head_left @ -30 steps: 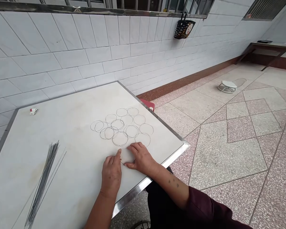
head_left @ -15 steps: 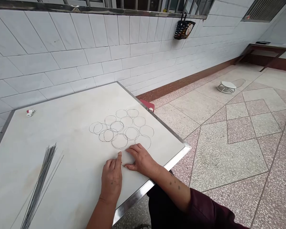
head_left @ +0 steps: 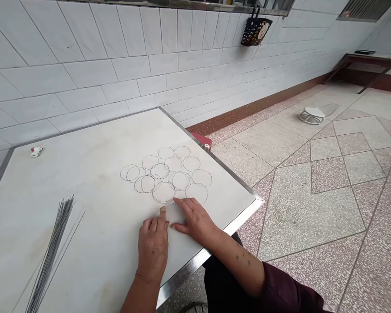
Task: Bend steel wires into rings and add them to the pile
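My left hand [head_left: 154,243] is on the white tabletop, its index finger stretched forward and the other fingers curled in. Close to its right, my right hand [head_left: 195,219] arches with thumb and fingers curved towards the left one. Both hands close on a thin wire, which is mostly hidden by the fingers and barely visible. Just beyond the fingertips lie several thin wire rings [head_left: 163,181], some overlapping. To the left is a bundle of straight grey wires [head_left: 54,248], with a few strands apart from it.
The white table [head_left: 94,182] has a metal edge and stands against a tiled wall [head_left: 130,69]. A small red and white object [head_left: 37,151] lies at its far left. Beyond the right edge are a red item [head_left: 202,141] and a low white stool [head_left: 313,115]. A dark bag [head_left: 256,32] hangs above.
The view has shifted slightly downward. My right hand's fingers have moved a little away from the left index fingertip; the left hand has barely moved.
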The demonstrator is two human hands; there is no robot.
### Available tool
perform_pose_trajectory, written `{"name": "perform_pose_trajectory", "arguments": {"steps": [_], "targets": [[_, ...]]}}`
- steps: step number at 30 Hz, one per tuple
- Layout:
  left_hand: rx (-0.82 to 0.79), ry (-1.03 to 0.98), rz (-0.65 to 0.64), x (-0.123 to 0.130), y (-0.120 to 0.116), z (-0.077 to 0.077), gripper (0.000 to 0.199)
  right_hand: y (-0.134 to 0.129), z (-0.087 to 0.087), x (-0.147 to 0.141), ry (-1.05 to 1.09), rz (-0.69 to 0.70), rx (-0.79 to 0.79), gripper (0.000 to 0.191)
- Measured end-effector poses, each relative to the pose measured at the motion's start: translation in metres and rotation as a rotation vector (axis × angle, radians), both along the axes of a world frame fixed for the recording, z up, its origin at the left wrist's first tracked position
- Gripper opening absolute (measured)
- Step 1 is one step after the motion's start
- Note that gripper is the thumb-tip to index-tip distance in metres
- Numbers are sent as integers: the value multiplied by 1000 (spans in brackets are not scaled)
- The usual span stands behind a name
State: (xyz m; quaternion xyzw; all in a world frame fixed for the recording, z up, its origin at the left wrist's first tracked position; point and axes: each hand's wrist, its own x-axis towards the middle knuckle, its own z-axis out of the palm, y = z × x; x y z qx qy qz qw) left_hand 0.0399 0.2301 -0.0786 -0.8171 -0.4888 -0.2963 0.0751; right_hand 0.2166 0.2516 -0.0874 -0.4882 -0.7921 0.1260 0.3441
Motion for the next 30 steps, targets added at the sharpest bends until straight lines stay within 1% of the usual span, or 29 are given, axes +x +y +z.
{"name": "perform_pose_trajectory", "arguments": {"steps": [2,3,6,8,15,20,24,30], "targets": [[5,5,5,0,0,1,54,0,2,4,13,14,-38,85],[8,7,7,0,0,2,54,0,3,6,17,32,-53,85],[28,1,16,1,0,2,53,2,6,14,21,83,-85,81],[40,-7,19,1,1,1,53,3,6,17,19,94,-97,77],[29,-41,2,0,2,-4,49,4,-1,16,40,81,-63,70],[39,-58,-16,-2,4,-4,45,1,-1,17,76,72,-88,69],[43,-69,-23,-2,7,-5,43,0,1,16,61,75,-44,69],[29,-101,-5,-4,12,-9,40,1,3,13,28,88,36,68]]}}
